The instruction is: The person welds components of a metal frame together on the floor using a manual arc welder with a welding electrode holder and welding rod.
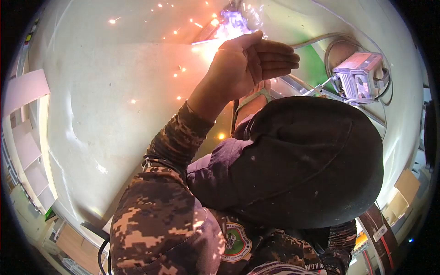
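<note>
My left hand [250,64] is raised in front of me, palm toward me, thumb up and fingers held together and slightly cupped, holding nothing. Its camouflage sleeve [174,146] runs down to the lower left. Just beyond the hand a bright violet-white welding arc [229,23] burns on a metal piece and throws orange sparks [178,71] across the pale floor. My right hand is not visible; a large dark rounded cloth shape [311,160] fills the middle right and hides what lies below it.
A white boxy machine [360,75] with cables sits at the upper right on the pale floor [105,114]. A foot in a green-strapped sandal [250,104] shows under my hand. A green patch [314,68] lies beside it. Boards and shelving line the left edge.
</note>
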Demonstrator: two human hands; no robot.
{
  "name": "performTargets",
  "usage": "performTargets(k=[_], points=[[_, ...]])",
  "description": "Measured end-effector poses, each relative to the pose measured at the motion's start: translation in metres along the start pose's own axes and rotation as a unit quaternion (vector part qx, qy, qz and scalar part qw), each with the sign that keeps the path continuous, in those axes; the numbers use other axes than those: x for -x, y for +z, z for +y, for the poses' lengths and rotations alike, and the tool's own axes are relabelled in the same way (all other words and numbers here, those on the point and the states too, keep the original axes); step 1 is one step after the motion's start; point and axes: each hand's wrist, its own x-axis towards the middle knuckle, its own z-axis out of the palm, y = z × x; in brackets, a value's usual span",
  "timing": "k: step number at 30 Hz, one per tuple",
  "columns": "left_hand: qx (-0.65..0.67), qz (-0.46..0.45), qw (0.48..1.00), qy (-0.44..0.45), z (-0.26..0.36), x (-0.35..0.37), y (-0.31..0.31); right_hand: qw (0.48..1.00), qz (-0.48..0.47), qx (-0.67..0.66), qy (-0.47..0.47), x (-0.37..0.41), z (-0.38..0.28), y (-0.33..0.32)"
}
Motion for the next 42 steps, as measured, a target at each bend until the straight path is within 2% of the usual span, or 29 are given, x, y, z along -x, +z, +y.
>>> performTargets(k=[1, 3, 4, 8, 10, 13, 16, 19, 20, 21, 22, 23, 24, 25, 27, 31, 33, 34, 36, 40, 42], points=[[0.0, 0.0, 1.0, -0.001, -0.002, 0.001, 0.001, 1.0, 0.001, -0.001, -0.001, 0.0, -0.001, -0.001], [-0.097, -0.026, 0.993, 0.06, -0.005, 0.003, 0.003, 1.0, 0.0, -0.01, 0.003, -0.003, -0.002, -0.002], [-0.052, -0.027, 0.997, 0.04, -0.004, 0.001, -0.001, 1.0, -0.002, -0.009, 0.003, 0.0, -0.001, -0.004], [-0.034, -0.024, 0.999, 0.028, -0.003, 0.001, -0.003, 0.998, -0.039, -0.043, 0.034, -0.006, -0.002, -0.015], [-0.017, -0.017, 1.0, 0.017, -0.001, 0.001, -0.002, 0.988, -0.092, -0.086, 0.085, -0.019, -0.003, -0.024], [-0.013, -0.019, 0.999, 0.023, -0.003, 0.001, -0.004, 0.922, -0.203, -0.211, 0.251, -0.035, -0.011, -0.028], [0.01, 0.006, 1.0, 0.003, -0.002, 0.0, -0.003, 0.91, -0.165, -0.222, 0.307, -0.025, -0.017, -0.023], [0.005, 0.005, 1.0, 0.015, 0.003, 0.003, -0.001, 0.981, -0.096, -0.104, 0.136, -0.016, -0.003, -0.022], [0.009, -0.009, 0.999, 0.039, 0.009, 0.002, -0.006, 0.992, -0.071, -0.064, 0.077, -0.013, 0.001, -0.023], [0.01, 0.028, 0.995, 0.091, 0.015, 0.005, -0.006, 0.999, -0.044, -0.023, 0.015, -0.009, 0.003, -0.025], [0.005, 0.037, 0.992, 0.117, 0.024, 0.007, -0.005, 0.999, -0.043, -0.023, 0.011, -0.011, -0.001, -0.03], [-0.001, 0.046, 0.988, 0.144, 0.034, 0.007, -0.008, 0.99, -0.098, -0.075, 0.073, -0.018, -0.005, -0.033], [0.053, 0.023, 0.988, 0.141, 0.041, 0.009, -0.014, 0.97, -0.152, -0.128, 0.137, -0.02, -0.006, -0.027], [0.052, 0.024, 0.988, 0.141, 0.045, 0.009, -0.016, 0.97, -0.152, -0.128, 0.137, -0.017, -0.003, -0.022], [-0.014, 0.019, 0.986, 0.163, 0.049, 0.011, -0.017, 0.999, 0.018, -0.013, 0.032, -0.006, 0.001, -0.006], [0.0, -0.015, 0.986, 0.168, 0.05, 0.012, -0.025, 0.994, 0.072, -0.023, 0.073, 0.0, -0.001, 0.022], [0.103, -0.198, 0.972, 0.075, 0.051, 0.008, -0.035, 0.99, 0.132, 0.037, -0.029, 0.004, 0.008, 0.027], [0.103, -0.198, 0.972, 0.075, 0.049, 0.008, -0.032, 0.99, 0.131, 0.037, -0.03, 0.004, 0.006, 0.024], [0.005, -0.007, 0.992, 0.125, 0.042, 0.009, -0.02, 0.997, 0.072, 0.001, 0.023, 0.004, 0.002, 0.023], [0.008, -0.014, 0.993, 0.119, 0.035, 0.005, -0.018, 0.998, 0.059, 0.018, -0.022, 0.004, 0.006, 0.026], [0.016, 0.013, 0.996, 0.092, 0.028, 0.004, -0.013, 0.998, 0.045, 0.02, -0.025, 0.005, 0.006, 0.028]])
